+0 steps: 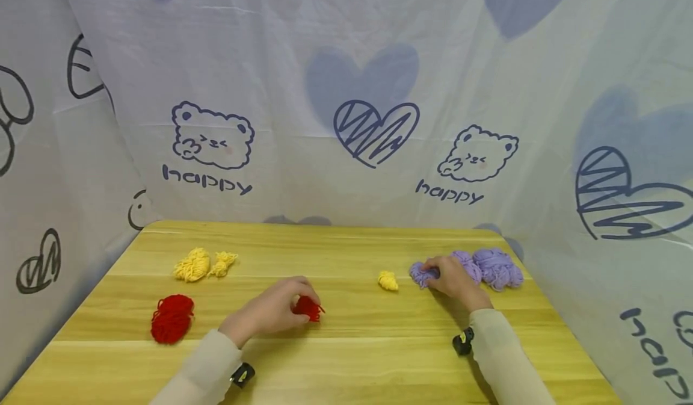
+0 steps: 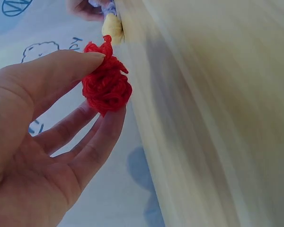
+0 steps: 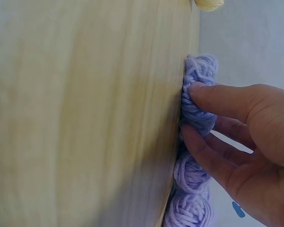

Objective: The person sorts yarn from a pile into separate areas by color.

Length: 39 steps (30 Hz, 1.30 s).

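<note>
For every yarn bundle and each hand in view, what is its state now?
left hand: pinches small red yarn bundle
right hand: grips left purple yarn bundle
large red yarn bundle: lies free on table
two yellow yarn bundles: lie free, side by side
small yellow yarn bundle: lies free
other purple yarn bundles: lie untouched

makeshift home craft corner, wooden table [image 1: 346, 357], cartoon bear-and-heart sheet [image 1: 346, 92] draped as backdrop

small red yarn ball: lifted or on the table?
Cannot tell. The left hand pinches the small red yarn ball beside the table; contact is unclear.
</note>
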{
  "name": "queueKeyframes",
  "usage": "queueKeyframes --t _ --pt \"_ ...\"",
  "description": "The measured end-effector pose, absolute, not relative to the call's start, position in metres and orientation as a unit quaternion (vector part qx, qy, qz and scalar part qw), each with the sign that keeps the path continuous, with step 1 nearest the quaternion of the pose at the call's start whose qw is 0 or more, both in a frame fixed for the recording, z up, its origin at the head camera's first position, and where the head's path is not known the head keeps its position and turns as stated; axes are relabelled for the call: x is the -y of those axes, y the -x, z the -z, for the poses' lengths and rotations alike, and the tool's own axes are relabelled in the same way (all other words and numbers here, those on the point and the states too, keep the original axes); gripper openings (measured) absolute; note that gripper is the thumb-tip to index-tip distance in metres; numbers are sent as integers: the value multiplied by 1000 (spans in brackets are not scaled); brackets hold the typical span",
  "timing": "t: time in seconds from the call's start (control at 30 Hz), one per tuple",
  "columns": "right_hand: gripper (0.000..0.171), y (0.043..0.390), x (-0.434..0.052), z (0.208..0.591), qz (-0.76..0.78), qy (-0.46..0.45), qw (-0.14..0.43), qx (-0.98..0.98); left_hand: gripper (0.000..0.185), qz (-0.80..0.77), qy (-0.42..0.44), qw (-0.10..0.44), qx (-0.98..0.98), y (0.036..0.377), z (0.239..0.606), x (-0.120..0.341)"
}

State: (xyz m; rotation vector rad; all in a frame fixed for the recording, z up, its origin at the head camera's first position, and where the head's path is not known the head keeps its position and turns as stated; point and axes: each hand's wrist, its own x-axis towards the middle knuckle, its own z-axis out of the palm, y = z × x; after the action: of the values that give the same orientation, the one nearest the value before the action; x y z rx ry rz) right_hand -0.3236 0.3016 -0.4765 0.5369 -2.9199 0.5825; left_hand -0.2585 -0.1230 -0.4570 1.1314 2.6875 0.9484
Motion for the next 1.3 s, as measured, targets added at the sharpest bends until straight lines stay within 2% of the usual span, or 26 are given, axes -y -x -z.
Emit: queueKeyframes --t 0.83,1.13,1.3 --pt "22 321 -300 470 -188 -184 56 963 24 -309 -333 -5 -891 255 446 201" --pt "22 323 -300 470 -185 -171 50 966 25 -307 -296 16 -905 251 444 230" --pt "22 323 -300 472 -186 -167 47 967 25 -286 -273 10 -918 250 448 243"
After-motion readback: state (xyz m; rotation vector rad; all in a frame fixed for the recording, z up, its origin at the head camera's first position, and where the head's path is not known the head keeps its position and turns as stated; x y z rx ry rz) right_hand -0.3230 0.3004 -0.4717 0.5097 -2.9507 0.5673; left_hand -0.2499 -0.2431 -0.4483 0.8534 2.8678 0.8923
